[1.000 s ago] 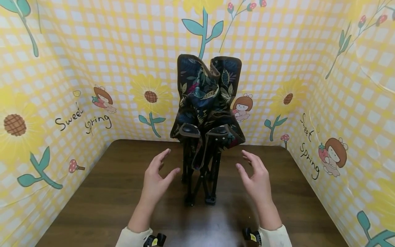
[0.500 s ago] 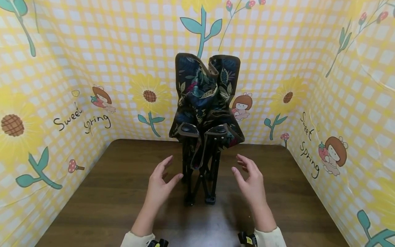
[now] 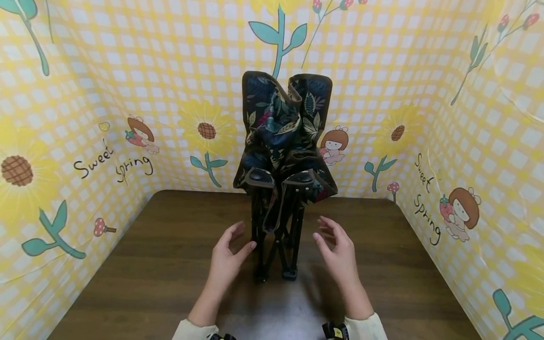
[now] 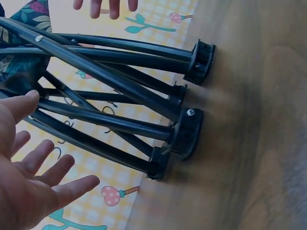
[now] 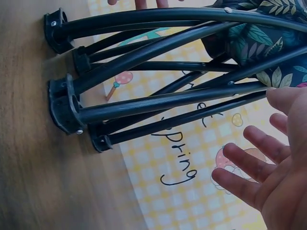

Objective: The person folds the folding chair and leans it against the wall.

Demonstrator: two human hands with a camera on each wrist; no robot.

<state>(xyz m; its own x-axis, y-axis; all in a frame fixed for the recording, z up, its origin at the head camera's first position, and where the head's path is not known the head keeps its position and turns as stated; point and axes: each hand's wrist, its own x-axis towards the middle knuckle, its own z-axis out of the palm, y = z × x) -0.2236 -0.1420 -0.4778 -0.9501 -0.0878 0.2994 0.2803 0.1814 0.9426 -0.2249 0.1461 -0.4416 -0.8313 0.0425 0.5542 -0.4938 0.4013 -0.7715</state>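
Folding chair: collapsed and upright on the wooden tabletop, central in the head view; its leaf-print fabric is gathered above the leg frame.
Long axis: close to vertical, the black legs bunched, crossing one another, and running down to plastic feet.
Left hand: beside the leg frame on the person's left; palm turned inward, fingers gently bent, thumb well apart from them; nothing held.
Right hand: opposite, on the person's right; likewise spread and relaxed, holding nothing.
Level of the hands: alongside the legs, below the fabric.
Nearer hand: the left; in the head view its thumb tip meets the outline of the legs, whereas a strip of tabletop shows between them and the right thumb.
Contact: none evident at the right; at the left, touching or just apart cannot be told.
Line to the grip: judged to run inward and slightly forward from each palm, across the long axis, with the legs between.
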